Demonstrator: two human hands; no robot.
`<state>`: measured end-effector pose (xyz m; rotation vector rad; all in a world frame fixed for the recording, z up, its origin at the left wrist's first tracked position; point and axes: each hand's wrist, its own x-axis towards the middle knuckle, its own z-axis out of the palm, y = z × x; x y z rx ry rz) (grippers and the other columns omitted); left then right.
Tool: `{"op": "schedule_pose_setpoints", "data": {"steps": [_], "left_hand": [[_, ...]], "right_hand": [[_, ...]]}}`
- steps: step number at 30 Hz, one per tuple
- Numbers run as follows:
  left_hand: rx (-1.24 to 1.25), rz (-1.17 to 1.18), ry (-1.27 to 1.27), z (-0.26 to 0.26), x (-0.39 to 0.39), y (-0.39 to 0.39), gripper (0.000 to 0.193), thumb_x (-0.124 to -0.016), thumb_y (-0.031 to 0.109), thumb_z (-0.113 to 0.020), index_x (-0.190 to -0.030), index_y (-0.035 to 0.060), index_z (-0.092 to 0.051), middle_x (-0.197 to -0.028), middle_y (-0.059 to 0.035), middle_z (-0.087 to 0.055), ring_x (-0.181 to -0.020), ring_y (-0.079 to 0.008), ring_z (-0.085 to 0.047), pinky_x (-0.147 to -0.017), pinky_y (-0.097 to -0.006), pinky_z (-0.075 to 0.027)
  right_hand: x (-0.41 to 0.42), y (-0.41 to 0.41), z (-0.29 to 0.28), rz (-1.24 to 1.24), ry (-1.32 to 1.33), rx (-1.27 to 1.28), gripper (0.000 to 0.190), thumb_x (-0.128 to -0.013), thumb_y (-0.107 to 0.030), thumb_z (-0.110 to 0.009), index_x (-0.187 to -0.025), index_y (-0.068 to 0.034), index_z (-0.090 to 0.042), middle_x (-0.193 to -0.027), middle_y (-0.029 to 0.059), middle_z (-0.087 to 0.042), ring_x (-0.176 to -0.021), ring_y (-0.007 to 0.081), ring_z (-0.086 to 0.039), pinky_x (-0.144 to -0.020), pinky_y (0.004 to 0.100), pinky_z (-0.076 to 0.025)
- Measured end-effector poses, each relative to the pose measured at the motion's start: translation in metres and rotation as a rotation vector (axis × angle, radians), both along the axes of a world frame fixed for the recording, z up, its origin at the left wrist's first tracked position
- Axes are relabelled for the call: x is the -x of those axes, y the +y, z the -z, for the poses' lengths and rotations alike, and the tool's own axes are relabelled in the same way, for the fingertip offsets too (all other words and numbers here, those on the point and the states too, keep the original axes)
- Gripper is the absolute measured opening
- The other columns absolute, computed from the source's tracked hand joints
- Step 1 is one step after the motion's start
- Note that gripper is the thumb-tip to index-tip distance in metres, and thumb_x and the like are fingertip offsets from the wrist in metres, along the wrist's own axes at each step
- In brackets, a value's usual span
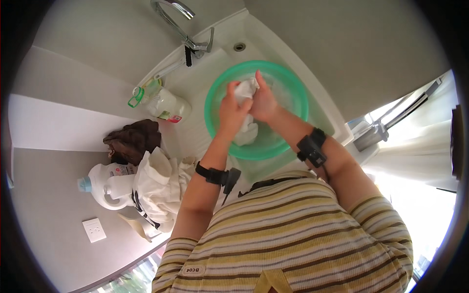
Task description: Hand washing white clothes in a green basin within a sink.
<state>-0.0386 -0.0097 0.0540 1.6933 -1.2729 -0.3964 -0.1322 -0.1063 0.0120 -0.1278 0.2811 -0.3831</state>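
Note:
Both of my hands are over a round green plastic basin [211,121] that stands in a white laundry sink [313,69]. A wet white cloth [246,91] is bunched between them. My left hand [233,113] has its fingers curled around the cloth's left side. My right hand [263,102] presses against the other side with its thumb pointing up. The cloth's lower end hangs down into the basin, where whitish, cloudy water shows. Which part of the cloth lies under the water cannot be told.
A chrome faucet [199,45] rises behind the basin, near the drain [239,47]. To the left stand a clear plastic jug [170,106], a dark brown cloth [137,141], white clothing [161,186] and a white detergent bottle [100,183]. A wall socket [94,230] is at lower left.

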Motion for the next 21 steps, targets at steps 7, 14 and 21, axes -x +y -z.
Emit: {"op": "schedule_pose_setpoints", "data": {"steps": [7,14,21], "left_hand": [[-0.039,0.032,-0.41,-0.019,0.056,0.005,0.018,-0.091,0.027,-0.06,-0.093,0.0097,-0.058,-0.076,-0.0165,-0.066,-0.068,-0.0367,-0.063,-0.058,-0.0422,-0.049],[-0.103,-0.387,-0.441,0.036,0.009,-0.042,0.027,-0.095,0.027,-0.05,-0.079,0.0074,-0.061,-0.071,-0.0185,-0.064,-0.064,-0.0387,-0.062,-0.056,-0.0482,-0.047],[-0.042,-0.166,-0.452,0.017,0.058,-0.029,0.026,-0.096,0.025,-0.049,-0.085,0.0056,-0.062,-0.075,-0.0209,-0.064,-0.068,-0.0417,-0.061,-0.061,-0.0517,-0.048]], "right_hand": [[0.003,-0.008,-0.024,-0.009,0.215,0.047,0.049,-0.09,-0.05,-0.058,-0.107,-0.004,-0.059,-0.099,0.0123,-0.065,-0.09,0.0289,-0.064,-0.084,0.0452,-0.052],[-0.028,-0.01,0.035,0.263,0.801,0.433,0.022,-0.091,-0.025,-0.059,-0.089,-0.004,-0.061,-0.088,0.0061,-0.063,-0.076,0.0212,-0.061,-0.068,0.0352,-0.05],[-0.001,-0.019,-0.01,0.005,0.651,-0.033,0.026,-0.088,-0.025,-0.065,-0.092,0.0,-0.063,-0.091,0.0094,-0.065,-0.075,0.0203,-0.063,-0.069,0.0333,-0.051]]}}
